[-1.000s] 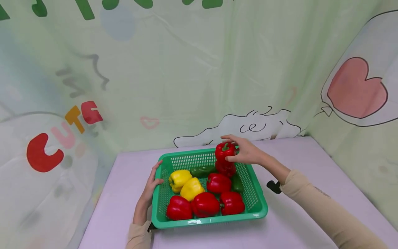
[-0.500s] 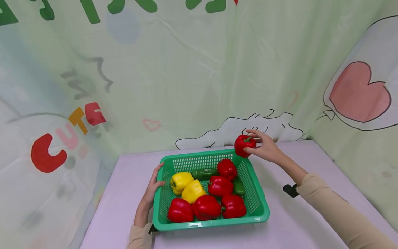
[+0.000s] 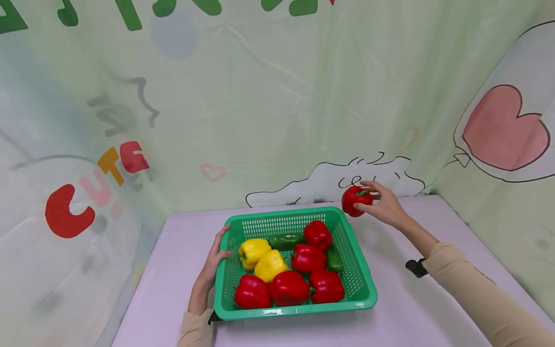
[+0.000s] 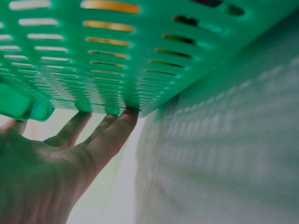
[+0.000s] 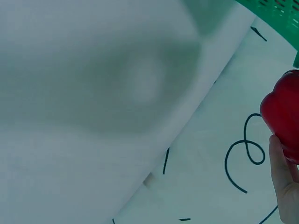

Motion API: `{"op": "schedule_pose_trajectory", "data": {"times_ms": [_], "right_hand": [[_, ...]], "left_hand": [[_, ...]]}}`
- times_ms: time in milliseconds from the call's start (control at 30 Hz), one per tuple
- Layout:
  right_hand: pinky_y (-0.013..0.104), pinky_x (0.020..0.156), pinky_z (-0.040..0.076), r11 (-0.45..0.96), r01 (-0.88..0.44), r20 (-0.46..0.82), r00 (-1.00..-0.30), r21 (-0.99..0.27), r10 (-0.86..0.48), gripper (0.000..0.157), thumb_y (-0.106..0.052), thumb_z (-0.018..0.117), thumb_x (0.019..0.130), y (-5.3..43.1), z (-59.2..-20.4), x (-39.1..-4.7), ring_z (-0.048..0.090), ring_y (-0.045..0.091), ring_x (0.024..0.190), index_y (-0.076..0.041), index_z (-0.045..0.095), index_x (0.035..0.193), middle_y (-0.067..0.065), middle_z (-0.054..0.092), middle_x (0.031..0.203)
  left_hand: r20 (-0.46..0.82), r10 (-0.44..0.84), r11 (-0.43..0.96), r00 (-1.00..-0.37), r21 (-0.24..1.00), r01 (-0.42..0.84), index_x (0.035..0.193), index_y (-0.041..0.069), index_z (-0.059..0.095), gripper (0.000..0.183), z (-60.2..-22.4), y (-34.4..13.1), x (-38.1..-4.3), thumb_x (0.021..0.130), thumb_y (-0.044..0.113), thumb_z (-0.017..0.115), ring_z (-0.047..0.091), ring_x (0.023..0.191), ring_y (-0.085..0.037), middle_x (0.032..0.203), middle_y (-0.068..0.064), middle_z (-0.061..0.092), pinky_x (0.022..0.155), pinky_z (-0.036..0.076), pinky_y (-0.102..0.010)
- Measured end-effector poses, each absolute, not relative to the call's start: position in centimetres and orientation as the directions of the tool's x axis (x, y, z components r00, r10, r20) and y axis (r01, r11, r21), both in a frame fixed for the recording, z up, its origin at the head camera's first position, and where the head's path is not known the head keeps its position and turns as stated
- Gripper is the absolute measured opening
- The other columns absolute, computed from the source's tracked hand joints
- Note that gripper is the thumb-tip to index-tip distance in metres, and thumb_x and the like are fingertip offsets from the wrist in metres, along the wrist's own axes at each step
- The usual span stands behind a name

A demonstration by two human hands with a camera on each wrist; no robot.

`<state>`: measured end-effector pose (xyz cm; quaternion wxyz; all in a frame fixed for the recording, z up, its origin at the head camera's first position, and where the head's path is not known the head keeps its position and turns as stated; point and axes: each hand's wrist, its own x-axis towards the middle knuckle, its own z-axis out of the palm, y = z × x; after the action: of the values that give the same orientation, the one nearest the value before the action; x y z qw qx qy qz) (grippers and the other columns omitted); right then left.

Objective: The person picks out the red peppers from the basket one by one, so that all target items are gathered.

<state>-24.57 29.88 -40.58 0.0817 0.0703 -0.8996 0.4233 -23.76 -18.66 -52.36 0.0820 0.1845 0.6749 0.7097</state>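
Note:
In the head view my right hand [image 3: 385, 206] pinches a glossy red bell pepper [image 3: 353, 202] by its side, stem toward the fingers, above the table beyond the basket's right rim. The right wrist view catches this pepper [image 5: 285, 114] at its right edge, with fingers [image 5: 278, 170] against it. My left hand [image 3: 212, 262] holds the green basket [image 3: 296, 310] at its left rim, thumb over the rim. In the left wrist view its fingers [image 4: 110, 140] reach along the outside of the slotted wall [image 4: 107, 70].
Inside the basket lie yellow bell peppers [image 3: 270, 266], several red bell peppers [image 3: 289, 288] and green vegetables [image 3: 286, 241] that are partly covered. The basket is on a pale lilac table [image 3: 416, 221], with a printed curtain [image 3: 269, 106] behind it.
My right hand has lifted the red bell pepper out of the basket and carried it right, past the rim. The left hand keeps its place on the basket.

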Motion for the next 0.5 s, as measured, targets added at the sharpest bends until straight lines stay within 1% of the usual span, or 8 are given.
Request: {"op": "schedule_pose_trajectory", "data": {"times_ms": [333,500], "right_hand": [[0.055,0.081,0.054,0.673,-0.112,0.145,-0.989,-0.731,-0.008,0.073,-0.019,0.074,0.087,31.8,-43.3,-24.7,0.045,0.053,0.118,0.004,0.036,0.145,0.034,0.043,0.135],[0.057,0.082,0.053,0.681,-0.101,0.143,-0.990,-0.725,0.006,0.073,-0.019,0.074,0.086,32.4,-44.6,-24.4,0.043,0.053,0.118,0.004,0.037,0.144,0.035,0.042,0.136]], "left_hand": [[0.158,0.366,-0.075,-0.917,0.987,0.140,0.157,0.019,0.017,0.072,-52.3,-18.5,-23.8,0.090,0.002,0.039,0.024,0.141,-0.045,0.162,-0.016,0.012,0.103,0.035,-0.058],[0.158,0.364,-0.077,-0.918,0.987,0.140,0.157,0.019,0.017,0.071,-52.4,-18.6,-23.7,0.091,0.002,0.038,0.023,0.141,-0.045,0.162,-0.016,0.011,0.104,0.034,-0.059]]}}
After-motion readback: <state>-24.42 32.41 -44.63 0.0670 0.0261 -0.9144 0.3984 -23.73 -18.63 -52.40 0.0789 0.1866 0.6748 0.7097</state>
